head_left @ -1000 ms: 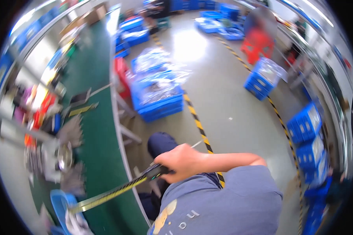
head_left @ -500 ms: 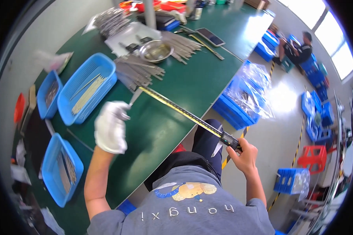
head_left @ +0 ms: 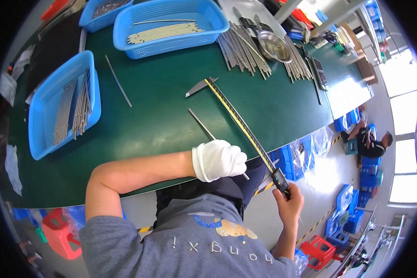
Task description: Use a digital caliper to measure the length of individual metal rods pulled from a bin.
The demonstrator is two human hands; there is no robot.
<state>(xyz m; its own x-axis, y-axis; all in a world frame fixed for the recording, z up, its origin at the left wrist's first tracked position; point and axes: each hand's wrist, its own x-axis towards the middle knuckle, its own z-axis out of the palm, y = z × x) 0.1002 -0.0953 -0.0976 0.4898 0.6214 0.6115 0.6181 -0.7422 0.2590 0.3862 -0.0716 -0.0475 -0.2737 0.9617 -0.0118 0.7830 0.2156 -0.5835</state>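
we see the right hand [head_left: 288, 203], bare, closed around the slider end of a long caliper [head_left: 238, 121], low and off the edge of the green worktop [head_left: 171, 102]. the left hand [head_left: 219, 160] wears a white glove and is clenched on a thin metal rod [head_left: 203, 126], sitting just beside the caliper's beam, over the near edge of the worktop. the rod runs up and away from the gloved hand across the green surface, roughly alongside the caliper but apart from it. the caliper's yellow-and-black beam stretches from the right hand out past the left hand to its fixed jaw, which lies on the worktop well beyond both hands. further out to the left of the left hand, a single loose rod [head_left: 118, 81] lies alone on the green. beside that, farther left, a blue basket [head_left: 46, 111] holds a bundle of rods standing along its length. beyond the caliper's far end a second, wider blue basket [head_left: 171, 41] carries more rods laid across it, and to its right a loose heap of rods [head_left: 243, 48] fans over the worktop next to a round metal bowl [head_left: 274, 45]. far off to the right of the right hand, on the floor, another person [head_left: 370, 141] sits among blue crates [head_left: 292, 157].
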